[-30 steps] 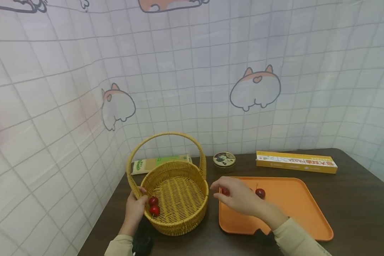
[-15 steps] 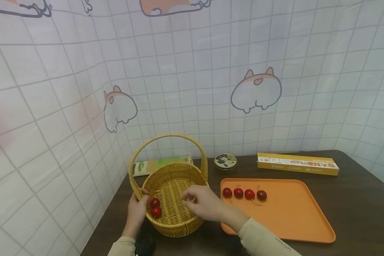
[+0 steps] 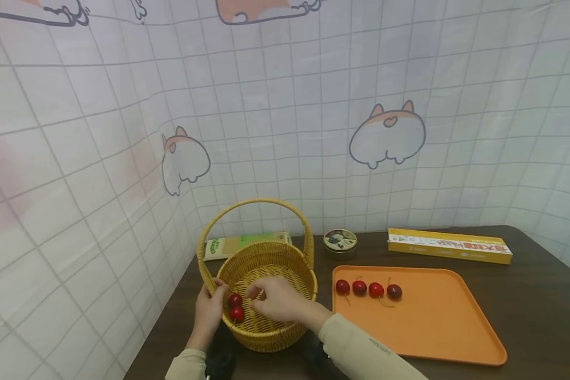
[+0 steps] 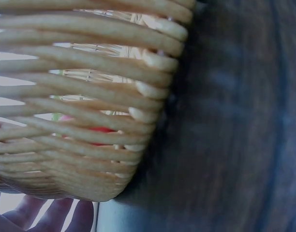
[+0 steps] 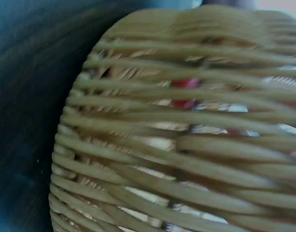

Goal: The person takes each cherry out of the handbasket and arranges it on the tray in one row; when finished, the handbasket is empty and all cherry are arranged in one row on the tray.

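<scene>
A yellow wicker basket [image 3: 266,342] with a tall arched handle holds two red cherries [image 3: 236,307] at its left inside wall. My left hand [image 3: 209,314] grips the basket's left rim by the base of the handle, thumb on the inner side. Over the basket's inside is my right hand [image 3: 277,300], fingers loosely bent and pointing left toward the cherries, with nothing seen between thumb and forefinger. Both wrist views look at the basket's woven wall [image 4: 80,111], where bits of red show through the gaps.
Right of the basket lies an orange tray [image 3: 437,327], with several cherries [image 3: 376,290] in a row along its far left part. Behind stand a round tin [image 3: 340,240], a yellow pasta box [image 3: 448,247] and a flat green-and-tan packet [image 3: 247,244]. A tiled-pattern curtain [image 3: 285,126] closes the back.
My right hand has moved left from the tray's cherries to over the basket, close to the two cherries inside. My left hand keeps its grip on the rim.
</scene>
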A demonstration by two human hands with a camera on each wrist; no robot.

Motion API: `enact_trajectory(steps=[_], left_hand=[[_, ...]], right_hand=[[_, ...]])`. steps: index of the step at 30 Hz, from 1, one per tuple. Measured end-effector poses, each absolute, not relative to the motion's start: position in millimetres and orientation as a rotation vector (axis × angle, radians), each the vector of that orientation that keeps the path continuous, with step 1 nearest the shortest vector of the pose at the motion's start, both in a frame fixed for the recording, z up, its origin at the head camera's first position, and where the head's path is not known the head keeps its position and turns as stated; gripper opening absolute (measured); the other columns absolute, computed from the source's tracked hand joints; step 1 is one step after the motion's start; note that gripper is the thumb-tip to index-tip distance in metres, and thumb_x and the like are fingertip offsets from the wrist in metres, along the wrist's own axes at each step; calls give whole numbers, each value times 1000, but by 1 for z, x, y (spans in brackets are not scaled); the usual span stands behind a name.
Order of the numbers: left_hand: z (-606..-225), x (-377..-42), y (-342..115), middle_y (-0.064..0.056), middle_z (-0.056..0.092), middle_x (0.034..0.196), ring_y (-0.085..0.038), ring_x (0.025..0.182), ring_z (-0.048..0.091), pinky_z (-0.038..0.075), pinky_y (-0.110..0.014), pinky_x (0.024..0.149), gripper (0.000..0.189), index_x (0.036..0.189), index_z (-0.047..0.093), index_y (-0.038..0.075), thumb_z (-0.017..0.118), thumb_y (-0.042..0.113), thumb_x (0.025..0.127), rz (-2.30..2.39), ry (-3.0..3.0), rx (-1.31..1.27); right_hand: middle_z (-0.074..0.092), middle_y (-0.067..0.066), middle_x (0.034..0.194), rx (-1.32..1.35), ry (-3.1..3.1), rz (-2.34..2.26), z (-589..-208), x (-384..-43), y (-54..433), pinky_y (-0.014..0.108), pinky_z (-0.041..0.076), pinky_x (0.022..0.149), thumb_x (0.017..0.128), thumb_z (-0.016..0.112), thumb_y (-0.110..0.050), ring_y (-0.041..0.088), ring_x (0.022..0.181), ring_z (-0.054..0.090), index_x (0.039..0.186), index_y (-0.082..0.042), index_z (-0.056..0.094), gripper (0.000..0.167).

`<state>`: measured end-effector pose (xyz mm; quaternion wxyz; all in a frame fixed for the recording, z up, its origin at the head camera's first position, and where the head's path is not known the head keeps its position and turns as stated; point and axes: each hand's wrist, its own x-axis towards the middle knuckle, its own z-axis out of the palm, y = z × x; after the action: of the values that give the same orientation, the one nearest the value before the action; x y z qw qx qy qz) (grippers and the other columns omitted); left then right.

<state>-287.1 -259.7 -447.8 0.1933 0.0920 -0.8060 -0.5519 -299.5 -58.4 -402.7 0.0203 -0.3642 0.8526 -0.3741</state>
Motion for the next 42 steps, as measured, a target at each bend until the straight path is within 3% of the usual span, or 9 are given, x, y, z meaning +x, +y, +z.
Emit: enact_trajectory(steps=[4, 8, 13, 21, 24, 33, 42], left_hand=[[-447, -286, -258, -8, 50, 91, -20, 82, 46, 39, -33, 73, 19, 109, 52, 3, 52, 19, 98, -1547, -2262, 275], [-446, -287, -257, -9, 51, 92, -20, 83, 47, 39, -33, 74, 19, 109, 53, 3, 52, 19, 98, -1531, -2265, 281], [-444, -287, -257, -8, 51, 91, -21, 82, 46, 38, -33, 71, 19, 109, 53, 3, 52, 19, 97, -1536, -2258, 290], [-443, -286, -257, -14, 54, 104, -27, 94, 53, 44, -34, 76, 47, 116, 51, 4, 45, 47, 100, -1529, -2296, 285], [-444, -286, -257, -17, 56, 109, -30, 98, 55, 46, -35, 76, 53, 119, 51, 3, 43, 52, 99, -1538, -2298, 287], [-445, -285, -257, -18, 57, 108, -29, 97, 55, 46, -35, 76, 52, 119, 52, 2, 44, 50, 100, -1509, -2304, 295], [-446, -286, -258, -16, 57, 106, -28, 95, 55, 45, -35, 76, 53, 118, 52, 2, 44, 51, 99, -1501, -2304, 273]], right_hand=[[68, -4, 100, -1105, 2744, -960, -409, -306, -66, 27, 50, 77, 89, 67, -18, 10, 94, 63, 106, -14, 71, 18], [68, -5, 99, -1135, 2794, -739, -414, -311, -73, 27, 51, 75, 89, 68, -20, 7, 88, 62, 110, -15, 70, 22], [68, -3, 99, -1159, 2641, -820, -416, -315, -78, 26, 50, 73, 89, 70, -24, 7, 87, 62, 121, -14, 66, 34], [62, -2, 129, -1240, 2498, -858, -417, -317, -78, 28, 47, 92, 86, 73, -25, 12, 114, 59, 136, -13, 56, 54], [58, -2, 135, -1300, 2487, -807, -416, -315, -77, 28, 45, 97, 87, 73, -25, 13, 120, 56, 139, -12, 53, 57], [67, -4, 114, -1329, 2392, -815, -419, -314, -77, 21, 46, 88, 83, 74, -13, 8, 107, 60, 128, -10, 62, 46], [67, -9, 104, -1321, 2417, -827, -417, -313, -76, 21, 47, 82, 83, 74, -17, 5, 97, 60, 114, -13, 69, 32]])
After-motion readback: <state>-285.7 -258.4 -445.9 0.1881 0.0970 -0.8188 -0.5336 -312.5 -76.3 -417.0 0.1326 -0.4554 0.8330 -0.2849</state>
